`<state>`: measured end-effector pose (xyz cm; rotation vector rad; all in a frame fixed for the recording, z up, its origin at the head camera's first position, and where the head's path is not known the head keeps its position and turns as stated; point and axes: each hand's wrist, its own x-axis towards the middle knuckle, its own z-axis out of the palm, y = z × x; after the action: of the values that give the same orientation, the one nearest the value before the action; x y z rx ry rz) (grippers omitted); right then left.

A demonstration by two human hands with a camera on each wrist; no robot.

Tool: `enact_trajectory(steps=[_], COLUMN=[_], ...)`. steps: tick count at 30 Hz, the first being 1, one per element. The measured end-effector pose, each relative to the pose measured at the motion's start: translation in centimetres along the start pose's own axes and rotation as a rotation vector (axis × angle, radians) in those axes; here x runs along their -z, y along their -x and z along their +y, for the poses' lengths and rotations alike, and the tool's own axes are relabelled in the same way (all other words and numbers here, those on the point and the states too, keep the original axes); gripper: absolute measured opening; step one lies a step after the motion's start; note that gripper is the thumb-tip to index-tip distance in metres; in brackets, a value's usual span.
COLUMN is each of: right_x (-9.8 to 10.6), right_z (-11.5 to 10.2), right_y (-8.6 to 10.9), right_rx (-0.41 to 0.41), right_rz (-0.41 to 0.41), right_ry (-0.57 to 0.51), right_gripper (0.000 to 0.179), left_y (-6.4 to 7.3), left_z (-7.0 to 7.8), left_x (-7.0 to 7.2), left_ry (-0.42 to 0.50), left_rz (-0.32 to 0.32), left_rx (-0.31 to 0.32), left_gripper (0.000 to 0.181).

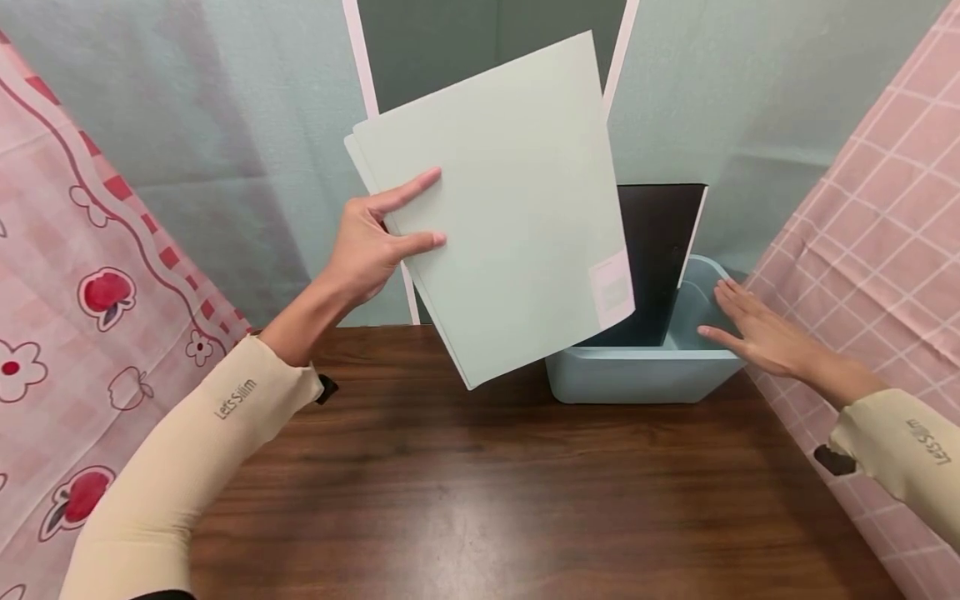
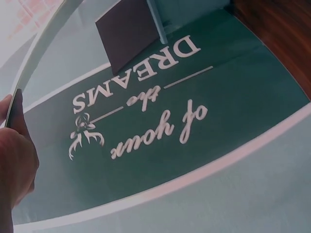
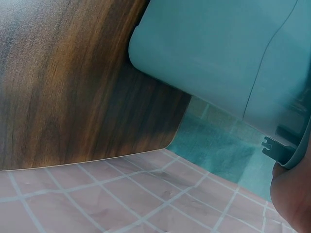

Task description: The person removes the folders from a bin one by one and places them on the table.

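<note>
My left hand (image 1: 367, 246) grips the left edge of a pale green, thin folder-like item (image 1: 502, 208), held tilted above the table. Thumb and index finger lie across its front; the other fingers are hidden behind. A small pink label (image 1: 612, 287) marks its lower right corner. Its thin edge (image 2: 36, 53) shows beside the left hand (image 2: 17, 160) in the left wrist view. My right hand (image 1: 765, 333) rests at the right rim of a light blue bin (image 1: 637, 379), fingers straight and thumb apart. A dark flat board or folder (image 1: 660, 242) stands upright inside the bin, partly covered by the pale item.
The brown wooden table (image 1: 450, 483) runs beneath everything. Behind it hangs a grey-green cloth with a dark green panel (image 2: 146, 121) bearing white lettering. Pink patterned curtains close off the left side (image 1: 112, 292) and the right side (image 1: 870, 275).
</note>
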<state>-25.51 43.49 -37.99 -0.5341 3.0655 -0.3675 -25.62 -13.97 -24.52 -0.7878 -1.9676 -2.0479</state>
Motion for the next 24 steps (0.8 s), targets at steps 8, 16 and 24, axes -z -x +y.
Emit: enact_trajectory(steps=[8, 16, 24], right_x=[0.1, -0.1, -0.2], right_z=[0.0, -0.1, -0.4], right_y=[0.2, 0.0, -0.1], right_rx=[0.001, -0.008, -0.007], right_rz=[0.001, -0.003, -0.004], right_ry=[-0.004, -0.002, -0.006], right_gripper=[0.089, 0.09, 0.09], left_y=[0.9, 1.7, 2.8], left_z=[0.1, 0.3, 0.4], left_x=[1.8, 3.9, 6.6], left_ry=[-0.112, -0.109, -0.087], left_rz=[-0.008, -0.035, -0.016], left_rx=[0.06, 0.158, 0.208], left_gripper=[0.072, 0.073, 0.073])
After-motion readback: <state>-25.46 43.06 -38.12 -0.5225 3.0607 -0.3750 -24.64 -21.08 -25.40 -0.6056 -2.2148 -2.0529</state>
